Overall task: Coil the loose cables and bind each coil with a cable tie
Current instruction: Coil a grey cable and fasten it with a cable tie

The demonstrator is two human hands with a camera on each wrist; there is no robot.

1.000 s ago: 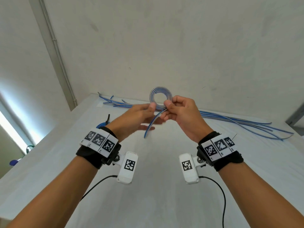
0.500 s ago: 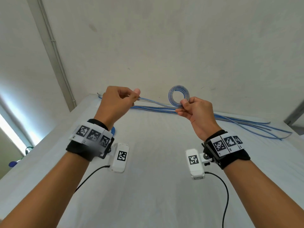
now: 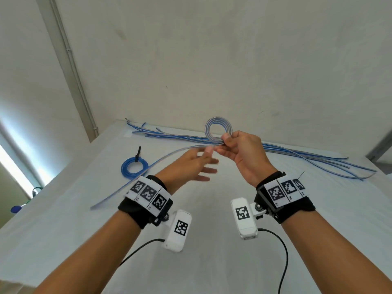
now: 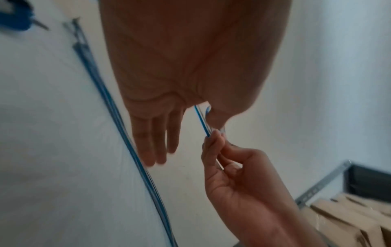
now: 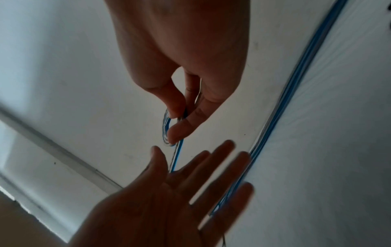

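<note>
My right hand (image 3: 222,143) pinches the bottom of a small blue-and-white cable coil (image 3: 218,128) held upright above the table's back. The same cable's loose tail (image 3: 135,180) sweeps from that pinch down to the left. My left hand (image 3: 210,159) is just left of the pinch with straight, spread fingers (image 4: 156,142). The cable (image 4: 202,120) passes between its thumb and fingers, ungripped. In the right wrist view the coil (image 5: 166,132) sits between my right thumb and forefinger. A finished blue coil (image 3: 134,167) with a black tie lies at the left.
Several loose blue-and-white cables (image 3: 297,154) lie stretched along the back of the white table (image 3: 212,262) by the wall. A metal shelf with cardboard boxes (image 4: 349,208) stands off the table's right side. A grey pipe (image 3: 70,66) runs down the wall at the left.
My left hand has let go of the tail it held out to the upper left and has come back beside my right hand, fingers spread. The tail now droops toward the table.
</note>
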